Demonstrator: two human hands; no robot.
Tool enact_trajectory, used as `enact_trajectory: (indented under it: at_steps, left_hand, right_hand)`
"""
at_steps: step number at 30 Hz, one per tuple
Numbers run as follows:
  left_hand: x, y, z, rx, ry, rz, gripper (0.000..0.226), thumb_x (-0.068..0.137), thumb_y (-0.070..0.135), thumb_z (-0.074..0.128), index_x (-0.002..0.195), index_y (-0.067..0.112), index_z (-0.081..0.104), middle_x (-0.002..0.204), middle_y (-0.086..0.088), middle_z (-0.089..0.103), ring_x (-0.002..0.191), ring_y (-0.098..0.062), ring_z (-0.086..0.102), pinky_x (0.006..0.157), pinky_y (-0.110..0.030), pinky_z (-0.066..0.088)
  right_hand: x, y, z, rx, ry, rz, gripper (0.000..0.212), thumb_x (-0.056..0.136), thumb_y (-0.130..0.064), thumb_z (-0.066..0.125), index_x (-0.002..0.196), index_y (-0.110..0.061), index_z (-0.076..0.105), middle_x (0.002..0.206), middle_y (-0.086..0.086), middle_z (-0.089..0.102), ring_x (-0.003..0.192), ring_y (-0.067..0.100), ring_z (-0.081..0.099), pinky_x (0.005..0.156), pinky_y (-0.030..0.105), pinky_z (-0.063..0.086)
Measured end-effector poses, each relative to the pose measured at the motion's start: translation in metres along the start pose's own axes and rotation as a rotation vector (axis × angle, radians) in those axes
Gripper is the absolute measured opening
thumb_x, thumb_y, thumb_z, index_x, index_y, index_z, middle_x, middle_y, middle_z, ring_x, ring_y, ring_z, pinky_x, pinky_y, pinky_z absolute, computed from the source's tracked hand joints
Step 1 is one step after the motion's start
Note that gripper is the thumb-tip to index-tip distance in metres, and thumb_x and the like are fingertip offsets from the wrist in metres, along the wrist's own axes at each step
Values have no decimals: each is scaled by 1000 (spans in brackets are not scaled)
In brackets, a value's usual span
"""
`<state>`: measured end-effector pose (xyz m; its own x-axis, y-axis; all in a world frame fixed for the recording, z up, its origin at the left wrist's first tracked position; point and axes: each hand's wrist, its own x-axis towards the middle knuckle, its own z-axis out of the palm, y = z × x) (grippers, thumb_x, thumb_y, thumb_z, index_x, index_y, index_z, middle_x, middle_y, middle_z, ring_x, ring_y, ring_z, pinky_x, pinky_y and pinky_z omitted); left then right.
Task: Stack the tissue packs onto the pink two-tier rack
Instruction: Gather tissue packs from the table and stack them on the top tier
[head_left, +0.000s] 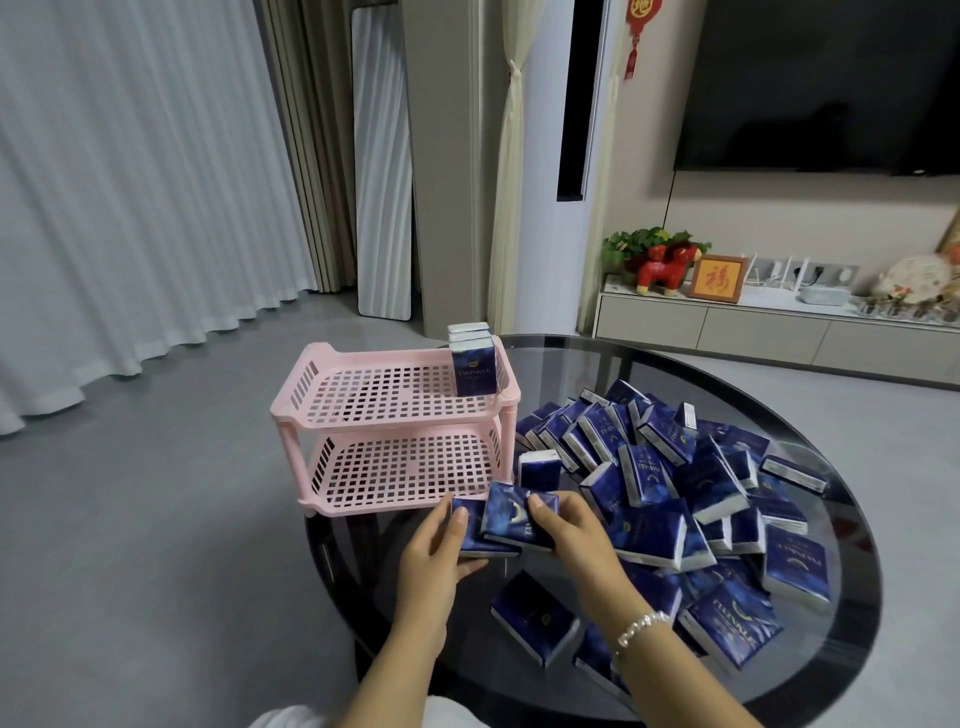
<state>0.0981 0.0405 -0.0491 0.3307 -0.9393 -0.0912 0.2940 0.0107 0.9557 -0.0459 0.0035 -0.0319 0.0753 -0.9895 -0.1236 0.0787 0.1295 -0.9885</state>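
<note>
Blue tissue packs (511, 525) gripped between both hands just above the dark glass desk (857, 587), in front of the rack's lower tier. Left hand (434, 553) with fingers curled around the left pack; right hand (571, 530) with fingers clamped on the right pack, beaded bracelet (640, 626) at the wrist. Heaped to the right, a loose pile of packs (691, 488). Beyond, pink rack (389, 421) at the desk's left edge, with upright packs (471, 364) in the top tier's far right corner.
</note>
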Motion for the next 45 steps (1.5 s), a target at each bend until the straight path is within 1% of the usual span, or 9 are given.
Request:
enact_trajectory:
  at_steps: [5,9,13,19,25,29,34,38,45]
  left_hand:
    - [-3,0,-2,91,-164,-9,67,76,40,69,138,26,48,125,8,64,111,-12,63,95,-37,52]
    - [-3,-3,-2,169,-264,-13,49,83,28,71,129,30,55,119,9,68,114,-9,61,106,-39,44]
    - [-3,-4,0,43,-206,-63,46,76,27,67,121,31,59,121,2,68,117,-17,60,110,-43,38]
    - [-7,-4,-4,-156,-16,-107,32,90,7,59,121,0,53,119,-22,64,98,-27,64,90,-37,49]
    - [-14,1,-12,-115,29,-62,33,88,5,62,120,8,56,114,-9,67,97,-18,65,84,-28,51]
    - [-18,2,-13,-97,55,-45,36,87,-1,62,120,9,53,110,-7,67,94,-14,64,77,-22,48]
    - [-23,3,-17,-58,57,-32,29,85,-3,64,111,10,58,99,-3,69,87,-13,66,62,-13,51]
    - [-26,4,-20,-60,63,-19,26,85,-4,63,101,15,61,93,1,70,80,-8,67,60,-11,51]
    - [-27,4,-22,-95,77,-28,27,84,-4,64,101,17,61,98,-3,69,87,-17,65,73,-26,51]
  right_hand:
    - [-3,5,8,-42,-44,13,26,85,-29,66,91,-7,52,93,10,64,87,18,63,84,35,50]
    - [-6,6,8,-5,-114,53,29,84,-26,68,102,-8,54,103,7,68,94,17,66,84,30,52]
    - [-9,2,9,195,-271,87,29,86,-13,64,115,-15,63,109,8,70,103,23,66,85,29,54]
    - [-18,1,10,-54,-267,21,24,90,-25,59,110,-16,70,101,6,73,100,22,68,96,37,50]
    - [-23,-13,-7,-684,-107,-67,30,87,-33,63,113,-19,67,106,-7,69,92,6,63,82,21,48]
    - [-29,-18,-14,-1049,-245,-12,45,77,-34,73,111,-5,64,114,6,67,98,18,63,85,27,50]
    - [-34,-14,-11,-1119,-402,1,59,72,-27,79,125,-19,54,127,-2,57,113,14,54,83,18,41]
    - [-30,-11,-8,-1098,-439,31,73,73,-26,78,136,-19,42,137,0,49,123,17,48,98,25,41]
    - [-24,-6,-14,-1024,-358,20,44,73,-29,77,100,-19,44,98,-4,54,87,13,51,67,23,41]
